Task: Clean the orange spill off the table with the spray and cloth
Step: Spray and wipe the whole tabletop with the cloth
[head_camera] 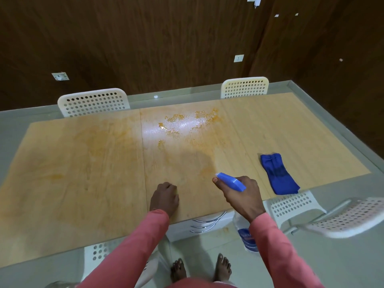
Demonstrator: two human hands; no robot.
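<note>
- I see the counter [83, 163], a long light-wood top, taking up most of my view, with white perforated chairs [93, 102] at its far and near edges.
- The orange spill [187, 123] spreads widely: wet, glossy patches sit toward the far middle, and fainter orange smears run left and toward the near edge. The wet part lies well ahead of both hands.
- The blue cloth [278, 173] lies folded on the counter's right side, just right of my right hand and untouched; I judge it is parked there until spraying is done.
- My right hand [243, 198] grips the spray bottle [230, 181] with its fingers curled round the neck, the blue nozzle aimed forward-left at the spill, so I read this as the spraying step.
- My left hand [165, 197] rests near the counter's near edge, probably as a brace, fingers curled under and holding nothing that I can see.
</note>
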